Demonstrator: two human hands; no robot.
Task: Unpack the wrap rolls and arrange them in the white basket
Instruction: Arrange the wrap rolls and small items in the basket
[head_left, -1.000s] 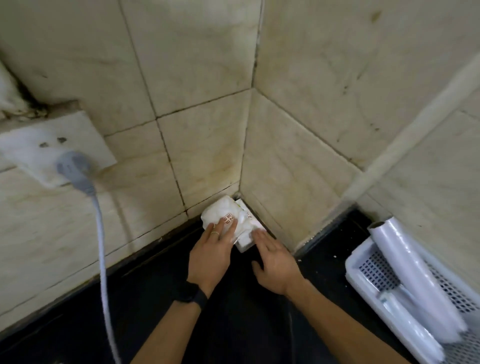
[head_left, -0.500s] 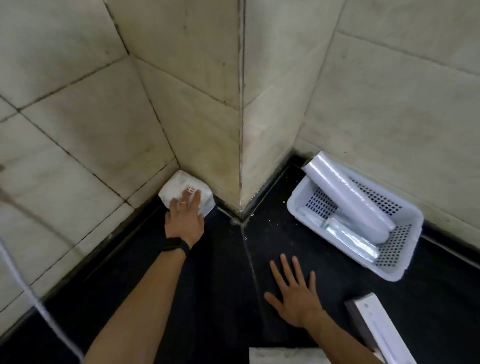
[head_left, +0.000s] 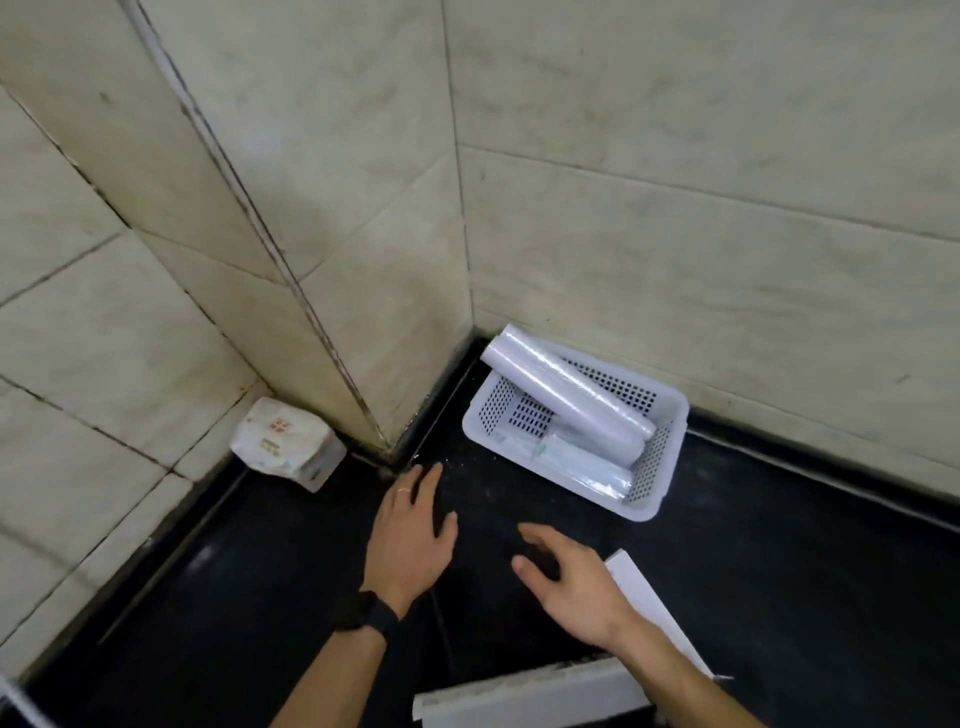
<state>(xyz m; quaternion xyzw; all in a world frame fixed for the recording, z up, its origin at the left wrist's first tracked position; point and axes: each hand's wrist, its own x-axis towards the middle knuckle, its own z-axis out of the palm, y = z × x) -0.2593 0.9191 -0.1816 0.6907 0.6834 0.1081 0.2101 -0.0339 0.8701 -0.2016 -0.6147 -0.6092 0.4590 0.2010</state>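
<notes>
A white perforated basket (head_left: 664, 431) stands on the black counter against the tiled wall at the right. A large wrap roll (head_left: 563, 395) lies slanted across it, one end over the rim, and a smaller wrapped roll (head_left: 584, 465) lies beneath it. Two long white boxes lie near me, one (head_left: 649, 608) partly under my right forearm and one (head_left: 519, 699) at the bottom edge. My left hand (head_left: 410, 540) hovers over the counter with straight fingers, holding nothing. My right hand (head_left: 571, 587) is spread open beside the box, empty.
A crumpled white plastic packet (head_left: 285, 441) sits in the left corner against the tiles. A tiled pillar edge (head_left: 332, 364) juts out between packet and basket. The black counter (head_left: 779, 597) stretches to the right.
My left hand has let go of the packet in the corner and pulled back towards the middle. The view has swung right, bringing the basket and boxes more into sight.
</notes>
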